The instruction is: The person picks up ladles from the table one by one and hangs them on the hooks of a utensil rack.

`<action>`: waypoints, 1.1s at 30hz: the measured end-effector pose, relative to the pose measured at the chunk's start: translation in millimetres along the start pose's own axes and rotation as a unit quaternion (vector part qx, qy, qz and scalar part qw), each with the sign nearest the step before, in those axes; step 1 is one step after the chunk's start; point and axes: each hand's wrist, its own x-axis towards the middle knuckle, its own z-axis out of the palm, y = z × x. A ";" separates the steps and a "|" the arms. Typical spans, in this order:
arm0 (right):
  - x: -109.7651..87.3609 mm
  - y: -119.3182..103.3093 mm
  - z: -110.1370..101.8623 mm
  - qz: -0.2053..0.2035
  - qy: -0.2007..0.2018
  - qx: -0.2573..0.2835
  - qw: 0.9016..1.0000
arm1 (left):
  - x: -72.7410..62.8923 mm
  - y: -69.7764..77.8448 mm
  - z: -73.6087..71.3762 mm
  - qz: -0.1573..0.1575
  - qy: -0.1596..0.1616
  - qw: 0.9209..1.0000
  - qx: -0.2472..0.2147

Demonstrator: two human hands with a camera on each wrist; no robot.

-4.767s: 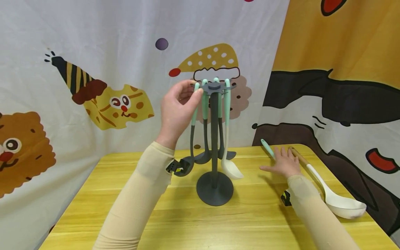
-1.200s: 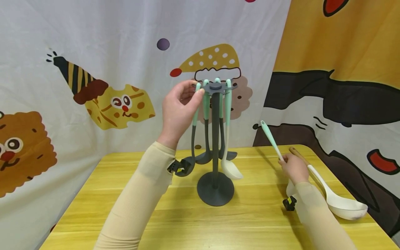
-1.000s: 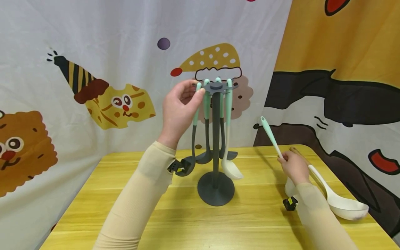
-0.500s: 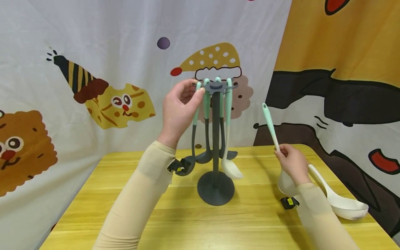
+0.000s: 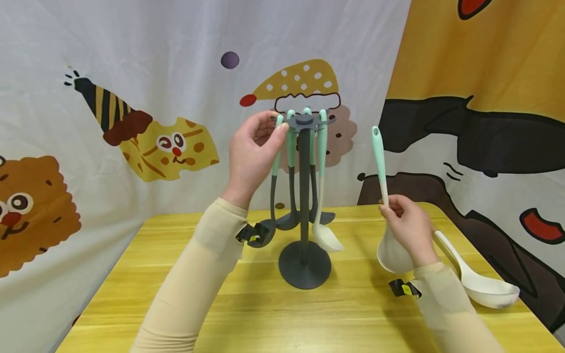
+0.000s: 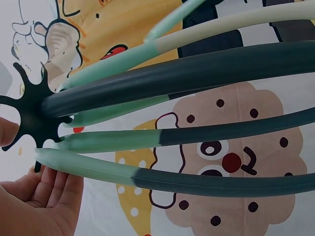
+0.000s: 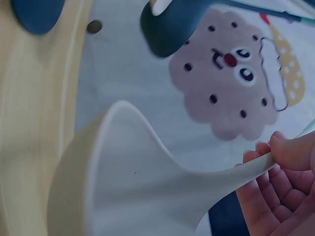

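Observation:
In the head view a dark grey utensil stand (image 5: 304, 196) rises from a round base on the table. My left hand (image 5: 251, 159) pinches the left edge of its top; the left wrist view shows thumb and fingers at the hooked star-shaped disc (image 6: 34, 110). Mint-handled utensils hang there, including a dark ladle (image 5: 267, 230) and a white ladle (image 5: 326, 239). To the right, my right hand (image 5: 410, 228) holds another white ladle (image 5: 393, 255) by its stem, mint handle (image 5: 378, 152) up and leaning slightly left. Its wide bowl (image 7: 142, 187) fills the lower right wrist view.
A large white ladle (image 5: 481, 287) with a wooden handle end lies along the right edge of the wooden table (image 5: 265, 318). Behind hangs a printed cloth (image 5: 185, 49) with cartoon figures.
My right hand, at first spread over the table, has taken hold of the mint-handled white ladle, lifted it and moved it left, turning it more upright. My left hand stays on the stand.

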 end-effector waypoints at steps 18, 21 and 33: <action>-18.3 -52.7 -2.2 -0.058 0.043 0.110 0.991 | 1.3 -2.0 0.3 0.002 0.000 1.000 -0.009; -20.4 -60.7 -4.0 -0.064 0.044 0.126 0.989 | 1.3 -2.1 -0.2 0.004 0.002 1.000 -0.010; -30.8 -85.6 -5.0 -0.098 0.025 0.193 0.976 | 0.6 -1.5 -0.1 0.005 0.003 1.000 -0.007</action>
